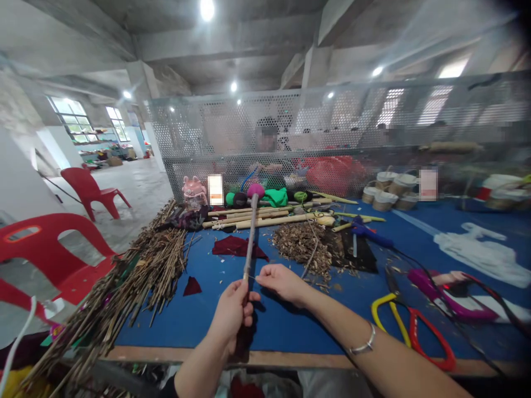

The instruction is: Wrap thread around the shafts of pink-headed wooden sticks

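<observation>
My left hand [232,315] is closed round the lower end of a thin wooden stick [250,237] that points away from me over the blue table [290,326]. The stick carries a magenta padded ball [256,190] at its far tip. My right hand [281,282] is right beside the stick, fingers pinched together close to the shaft; a fine thread seems to run between the pinch and the stick, too thin to be sure. A metal bangle [365,345] sits on my right wrist.
A big heap of dry twigs [136,282] lies along the left edge. Dark red cloth scraps [236,246], a pile of wood shavings [301,246], bamboo sticks [257,218], a blue glue gun [369,232] and coloured-handled shears [410,323] lie around. Red chairs [50,249] stand left. A person sits behind the mesh screen [332,121].
</observation>
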`<state>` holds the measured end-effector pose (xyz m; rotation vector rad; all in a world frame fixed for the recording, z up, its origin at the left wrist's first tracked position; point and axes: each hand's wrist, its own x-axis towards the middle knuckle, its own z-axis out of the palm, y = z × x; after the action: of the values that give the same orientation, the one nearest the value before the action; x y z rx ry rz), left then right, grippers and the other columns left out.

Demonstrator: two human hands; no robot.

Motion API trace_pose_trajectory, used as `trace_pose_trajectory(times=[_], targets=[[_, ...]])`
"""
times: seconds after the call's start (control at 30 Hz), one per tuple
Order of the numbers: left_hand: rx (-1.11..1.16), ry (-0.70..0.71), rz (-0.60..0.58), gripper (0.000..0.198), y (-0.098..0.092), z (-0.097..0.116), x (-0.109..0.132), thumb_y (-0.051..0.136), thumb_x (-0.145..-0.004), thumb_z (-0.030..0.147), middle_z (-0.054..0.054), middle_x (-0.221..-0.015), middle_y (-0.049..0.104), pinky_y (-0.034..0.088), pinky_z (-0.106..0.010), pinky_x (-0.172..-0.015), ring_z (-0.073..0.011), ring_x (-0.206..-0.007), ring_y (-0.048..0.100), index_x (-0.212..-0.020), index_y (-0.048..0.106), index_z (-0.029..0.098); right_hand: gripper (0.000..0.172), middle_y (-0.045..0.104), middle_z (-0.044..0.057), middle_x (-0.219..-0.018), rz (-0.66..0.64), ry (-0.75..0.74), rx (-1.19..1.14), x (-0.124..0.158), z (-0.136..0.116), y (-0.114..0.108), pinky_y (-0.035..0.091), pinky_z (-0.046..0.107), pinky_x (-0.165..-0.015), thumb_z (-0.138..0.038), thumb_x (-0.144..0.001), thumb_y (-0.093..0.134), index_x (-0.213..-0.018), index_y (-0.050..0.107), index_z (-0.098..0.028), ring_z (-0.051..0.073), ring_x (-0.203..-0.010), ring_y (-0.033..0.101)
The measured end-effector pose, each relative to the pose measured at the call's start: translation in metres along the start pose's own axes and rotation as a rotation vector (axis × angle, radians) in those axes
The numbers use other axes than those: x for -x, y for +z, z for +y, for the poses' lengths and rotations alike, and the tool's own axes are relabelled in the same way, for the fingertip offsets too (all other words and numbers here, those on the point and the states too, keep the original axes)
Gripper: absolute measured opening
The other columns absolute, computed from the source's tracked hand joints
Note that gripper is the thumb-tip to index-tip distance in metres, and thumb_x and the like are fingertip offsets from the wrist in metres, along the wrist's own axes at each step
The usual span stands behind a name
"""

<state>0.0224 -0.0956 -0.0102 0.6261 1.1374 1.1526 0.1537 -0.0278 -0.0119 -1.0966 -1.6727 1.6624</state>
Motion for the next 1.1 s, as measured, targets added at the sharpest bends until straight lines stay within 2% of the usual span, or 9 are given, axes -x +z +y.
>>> trace_pose_trajectory(times=[0.1,0.2,0.4,0.6,0.77,0.83,0.93,1.0,1.1], targets=[[-0.046,0.001,0.012,0.030,-0.005,-0.002,0.003,0.053,-0.074,0.042,0.003,-0.062,0.053,0.017,-0.013,-0.032,-0.0004,-0.035,0.027,-0.083,0.043,0.016,0.022,0.029,-0.011,-0.036,-0.196,0.100,-0.105,0.005,-0.004,-0.001,0.008,0.017,-0.031,-0.036,-0.073,0.059,-0.075,0.055,-0.014,0.003,-0.032,0.016],[-0.082,0.008,0.014,0.035,-0.005,-0.003,0.006,0.055,-0.071,0.047,0.005,-0.060,0.052,0.018,-0.013,-0.032,-0.0005,-0.034,0.027,-0.082,0.041,0.017,0.022,0.024,-0.013,-0.038,-0.282,0.162,-0.305,0.005,-0.004,-0.003,0.005,0.017,-0.031,-0.035,-0.075,0.056,-0.087,0.055,-0.016,0.003,-0.033,0.010],[-0.123,0.027,0.013,0.037,-0.002,-0.006,0.006,0.058,-0.068,0.048,0.006,-0.058,0.051,0.019,-0.014,-0.030,-0.0006,-0.032,0.026,-0.078,0.039,0.018,0.016,0.020,-0.013,-0.039,-0.236,0.179,-0.507,-0.002,-0.001,-0.004,0.003,0.016,-0.032,-0.026,-0.074,0.056,-0.087,0.053,-0.016,0.003,-0.034,0.007],[0.025,-0.025,-0.036,0.026,-0.005,0.003,0.002,0.061,-0.071,0.035,0.005,-0.061,0.052,0.020,-0.012,-0.030,0.0008,-0.033,0.029,-0.079,0.045,0.016,0.018,0.021,-0.013,-0.038,-0.244,0.171,-0.468,-0.001,-0.002,-0.008,0.004,0.015,-0.031,-0.031,-0.074,0.059,-0.082,0.052,-0.016,0.003,-0.034,0.008],[0.117,-0.117,-0.087,0.014,-0.006,0.010,0.003,0.052,-0.079,0.025,-0.001,-0.070,0.056,0.035,-0.012,-0.036,-0.0026,-0.043,0.045,-0.088,0.052,0.013,0.021,0.021,-0.013,-0.038,-0.221,0.177,-0.360,0.002,-0.003,-0.010,0.004,0.015,-0.030,-0.034,-0.073,0.059,-0.078,0.052,-0.016,0.003,-0.034,0.008],[0.202,-0.184,-0.127,0.012,-0.006,0.009,0.004,0.049,-0.081,0.022,0.001,-0.064,0.051,0.032,-0.010,-0.035,-0.0015,-0.040,0.042,-0.087,0.052,0.012,0.021,0.021,-0.013,-0.039,-0.210,0.201,-0.325,0.003,-0.003,-0.009,0.004,0.015,-0.029,-0.035,-0.073,0.058,-0.076,0.052,-0.016,0.003,-0.034,0.008],[0.349,-0.293,-0.143,0.013,-0.008,0.007,0.004,0.043,-0.085,0.022,0.004,-0.057,0.042,0.018,-0.007,-0.030,0.0018,-0.034,0.029,-0.087,0.051,0.011,0.020,0.023,-0.012,-0.040,-0.202,0.237,-0.286,0.004,-0.002,-0.008,0.004,0.015,-0.029,-0.035,-0.072,0.058,-0.075,0.048,-0.017,0.003,-0.033,0.009],[0.417,-0.370,-0.164,0.017,-0.011,0.006,0.004,0.039,-0.087,0.024,0.005,-0.055,0.039,0.011,-0.007,-0.030,0.0027,-0.032,0.024,-0.088,0.051,0.012,0.020,0.024,-0.013,-0.041,-0.212,0.239,-0.276,0.005,-0.003,-0.008,0.005,0.015,-0.029,-0.032,-0.071,0.058,-0.082,0.048,-0.019,0.003,-0.033,0.010],[0.469,-0.461,-0.260,0.022,-0.015,0.004,0.006,0.039,-0.087,0.030,0.006,-0.053,0.037,0.009,-0.007,-0.029,0.0028,-0.031,0.022,-0.088,0.051,0.012,0.028,0.026,-0.013,-0.042,-0.243,0.214,-0.277,0.007,-0.004,-0.010,0.006,0.014,-0.030,-0.029,-0.070,0.060,-0.094,0.048,-0.021,0.003,-0.033,0.012]])
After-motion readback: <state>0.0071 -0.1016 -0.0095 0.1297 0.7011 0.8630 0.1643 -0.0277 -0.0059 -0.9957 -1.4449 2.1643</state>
